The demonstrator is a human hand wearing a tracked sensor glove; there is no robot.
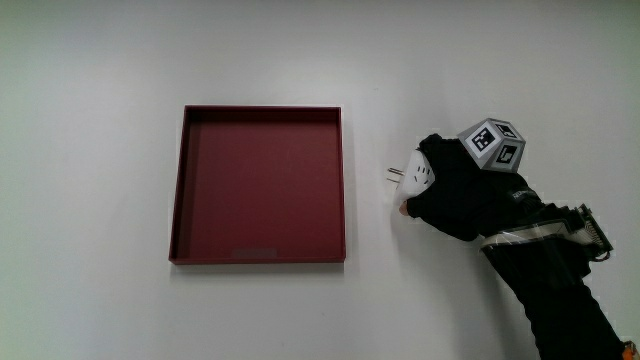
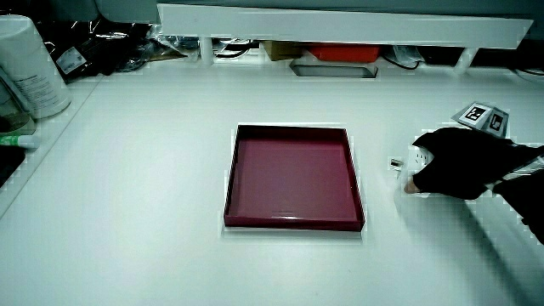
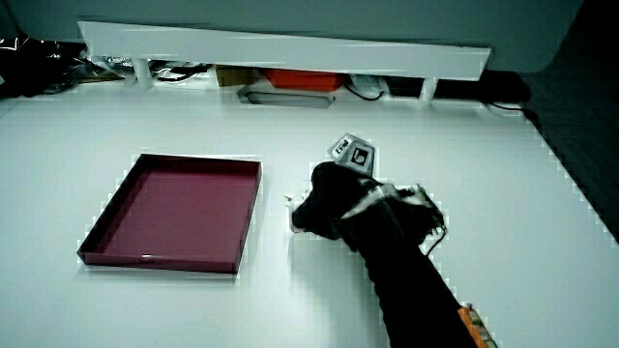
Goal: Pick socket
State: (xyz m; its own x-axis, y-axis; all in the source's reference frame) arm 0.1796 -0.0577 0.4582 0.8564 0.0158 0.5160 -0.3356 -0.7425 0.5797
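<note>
1. Gripping the socket (image 1: 420, 176), curled the hand (image 1: 460, 195) over its white body, fingers closed round it as far as could be made out; lay on the table just beside the tray (image 1: 345, 185), close to mid-frame in the main view.
2. Showed only part of the white casing past the glove, with two small metal prongs (image 1: 392, 176) poking out toward the tray rim and stopping short of it.
3. Judged light and stiff: small moulded plastic, unlikely to bend or crush under a firm pinch.
4. Judged a little slippery on its smooth faces, so best taken across the broad sides of the casing and kept off the thin prongs, which offered poor purchase.
5. Looked low to the tabletop in a side view (image 2: 420, 157), the hand (image 2: 459, 161) covering most of it and the patterned cube (image 2: 483, 116) riding above.
6. Hid the socket almost wholly under the hand (image 3: 334, 203) in a side view.
7. Held nothing in the dark red tray (image 2: 293, 174): square, shallow, low-walled, floor bare in all three views (image 3: 174, 208).
8. Counted no other container on the table near the socket.
</note>
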